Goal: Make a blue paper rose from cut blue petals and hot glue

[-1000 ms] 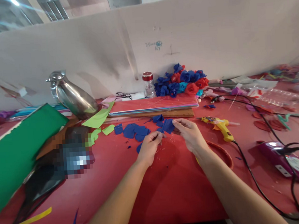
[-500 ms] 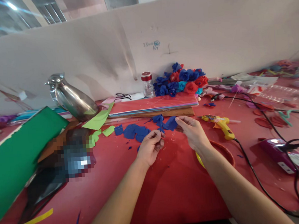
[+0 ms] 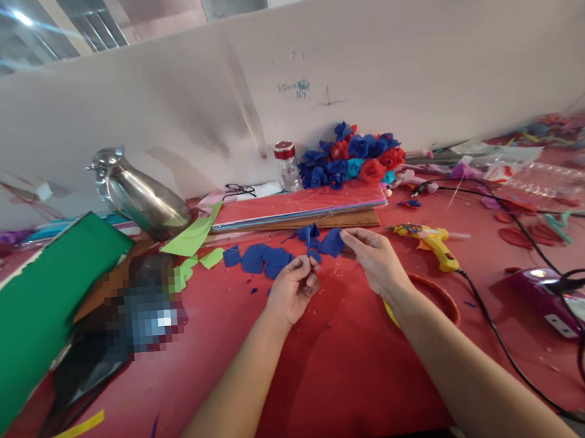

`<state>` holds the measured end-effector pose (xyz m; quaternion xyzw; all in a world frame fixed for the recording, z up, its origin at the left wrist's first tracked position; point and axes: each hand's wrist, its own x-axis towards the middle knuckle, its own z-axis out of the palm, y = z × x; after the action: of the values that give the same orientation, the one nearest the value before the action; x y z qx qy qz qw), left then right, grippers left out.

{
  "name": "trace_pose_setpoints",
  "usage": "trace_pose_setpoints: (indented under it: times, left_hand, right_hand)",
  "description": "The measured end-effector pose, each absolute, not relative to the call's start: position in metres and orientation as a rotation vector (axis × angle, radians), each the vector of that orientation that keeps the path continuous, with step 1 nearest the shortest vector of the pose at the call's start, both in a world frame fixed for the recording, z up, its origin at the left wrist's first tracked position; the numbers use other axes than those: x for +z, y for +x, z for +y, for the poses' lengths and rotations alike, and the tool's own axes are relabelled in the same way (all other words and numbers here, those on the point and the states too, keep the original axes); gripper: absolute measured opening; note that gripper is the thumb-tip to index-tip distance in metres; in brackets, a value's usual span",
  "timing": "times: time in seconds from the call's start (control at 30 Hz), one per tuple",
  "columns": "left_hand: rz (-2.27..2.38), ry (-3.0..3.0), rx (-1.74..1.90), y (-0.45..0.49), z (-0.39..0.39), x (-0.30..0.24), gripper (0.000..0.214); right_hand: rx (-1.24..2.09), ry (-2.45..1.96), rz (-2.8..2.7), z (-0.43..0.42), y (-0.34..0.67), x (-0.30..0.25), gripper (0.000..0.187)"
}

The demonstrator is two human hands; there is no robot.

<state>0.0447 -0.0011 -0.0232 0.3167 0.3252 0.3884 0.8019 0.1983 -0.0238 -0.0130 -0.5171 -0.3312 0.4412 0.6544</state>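
My left hand (image 3: 293, 288) is closed in a pinch on a thin upright strip of blue paper (image 3: 308, 240). My right hand (image 3: 377, 258) pinches a blue paper petal (image 3: 333, 242) just to the right of that strip. The two hands are close together over the red table (image 3: 333, 369). Several more cut blue petals (image 3: 262, 258) lie on the table to the left of my hands.
A yellow glue gun (image 3: 432, 242) lies right of my right hand, its black cable (image 3: 502, 358) running toward me. A purple device (image 3: 563, 300) sits far right. Blue and red paper roses (image 3: 351, 158), a jar (image 3: 287, 165), stacked sheets (image 3: 301, 205), a steel jug (image 3: 138, 196) and green paper (image 3: 33, 310) surround the spot.
The blue piece that both hands held together has been split: my left hand now holds a thin strip upright while my right hand keeps the petal slightly apart.
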Motion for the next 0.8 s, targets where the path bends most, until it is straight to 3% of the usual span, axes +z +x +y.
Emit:
trace_pose_setpoints:
  times: [0.4, 0.8]
  left_hand:
    - [0.754, 0.848, 0.807, 0.048, -0.005, -0.025, 0.022]
    - [0.79, 0.846, 0.815, 0.05, -0.008, -0.019, 0.035]
  right_hand:
    - [1.033, -1.193, -0.758, -0.023, 0.195, -0.016, 0.035]
    - [1.088, -1.205, -0.802, -0.027, 0.187, -0.015, 0.037]
